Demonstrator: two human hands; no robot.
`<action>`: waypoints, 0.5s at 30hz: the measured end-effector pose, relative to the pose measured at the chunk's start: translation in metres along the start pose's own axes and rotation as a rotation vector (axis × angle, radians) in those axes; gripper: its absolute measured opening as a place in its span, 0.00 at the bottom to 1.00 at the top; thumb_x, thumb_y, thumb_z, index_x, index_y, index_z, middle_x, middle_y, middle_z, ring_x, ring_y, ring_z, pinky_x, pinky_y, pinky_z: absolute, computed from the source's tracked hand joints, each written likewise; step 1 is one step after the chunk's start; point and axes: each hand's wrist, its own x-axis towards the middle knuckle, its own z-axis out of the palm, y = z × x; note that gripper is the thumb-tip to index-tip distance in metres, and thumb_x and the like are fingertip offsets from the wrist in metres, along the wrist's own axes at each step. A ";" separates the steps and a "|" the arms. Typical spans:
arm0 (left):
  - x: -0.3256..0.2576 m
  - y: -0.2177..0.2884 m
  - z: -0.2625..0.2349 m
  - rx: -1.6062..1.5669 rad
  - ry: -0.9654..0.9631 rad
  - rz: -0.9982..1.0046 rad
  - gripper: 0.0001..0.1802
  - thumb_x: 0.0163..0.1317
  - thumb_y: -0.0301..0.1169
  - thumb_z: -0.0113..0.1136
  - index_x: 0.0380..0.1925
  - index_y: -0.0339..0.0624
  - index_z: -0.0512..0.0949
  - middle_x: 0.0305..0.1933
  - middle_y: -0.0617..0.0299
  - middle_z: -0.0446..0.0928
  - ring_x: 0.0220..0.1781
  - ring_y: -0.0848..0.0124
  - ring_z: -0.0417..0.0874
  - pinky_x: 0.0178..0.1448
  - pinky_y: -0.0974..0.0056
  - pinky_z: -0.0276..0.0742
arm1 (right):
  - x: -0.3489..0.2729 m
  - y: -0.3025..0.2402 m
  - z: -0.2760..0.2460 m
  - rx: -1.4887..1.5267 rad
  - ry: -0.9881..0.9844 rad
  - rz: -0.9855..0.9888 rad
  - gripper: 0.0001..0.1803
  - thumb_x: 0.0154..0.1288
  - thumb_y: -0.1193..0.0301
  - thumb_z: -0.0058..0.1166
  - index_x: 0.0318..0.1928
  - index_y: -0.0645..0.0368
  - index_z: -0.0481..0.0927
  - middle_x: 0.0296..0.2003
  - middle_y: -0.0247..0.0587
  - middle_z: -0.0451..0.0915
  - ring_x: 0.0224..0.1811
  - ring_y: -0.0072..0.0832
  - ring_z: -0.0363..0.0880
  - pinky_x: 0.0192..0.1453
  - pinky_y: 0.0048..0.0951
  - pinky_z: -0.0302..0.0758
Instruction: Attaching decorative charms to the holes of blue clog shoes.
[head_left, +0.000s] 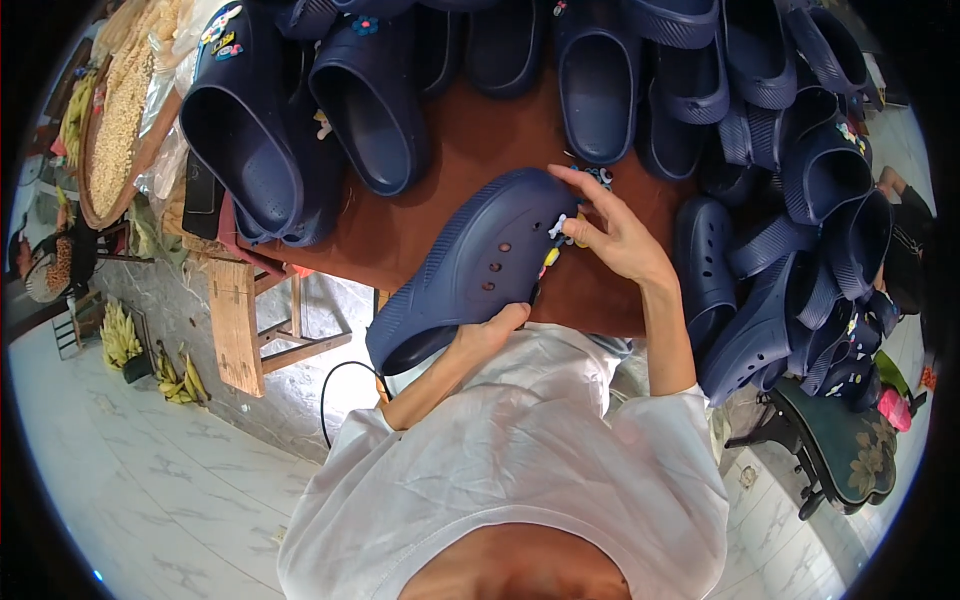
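navy foam, dark and matt, makes up the clog (475,255) held over the near edge of the reddish-brown tabletop (480,140), its toe slanting up toward the right and its foot opening facing the lower left. the left hand (482,338) is closed around its near side, thumb pressed against the upper close to the sole-side holes; the other fingers go underneath and are hidden. the right hand (615,232) is at the toe end, loosely spread, forefinger stretched out to the rim of the toe and thumb bent in beside a small white charm (557,227); thumb and forefinger stand well apart, and whether the hand pinches that charm i cannot tell. a yellow charm (551,257) sits just below the white one on the clog's upper. more little charms (600,176) lie on the surface just beyond the right hand. decorated clogs (240,130) stand toward the left edge, another clog (598,90) faces the person farther back, and a heap of navy clogs (790,250) crowds the right edge. beyond the left edge are a long tray of pale kernels (115,130) and, lower, a wooden stool (235,325).
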 end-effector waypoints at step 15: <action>0.002 0.003 -0.001 -0.252 -0.060 -0.097 0.20 0.58 0.21 0.57 0.53 0.37 0.77 0.52 0.60 0.76 0.52 0.71 0.76 0.57 0.65 0.73 | -0.006 0.004 0.013 -0.370 0.182 -0.141 0.30 0.69 0.69 0.58 0.69 0.59 0.65 0.61 0.45 0.70 0.67 0.38 0.66 0.72 0.38 0.61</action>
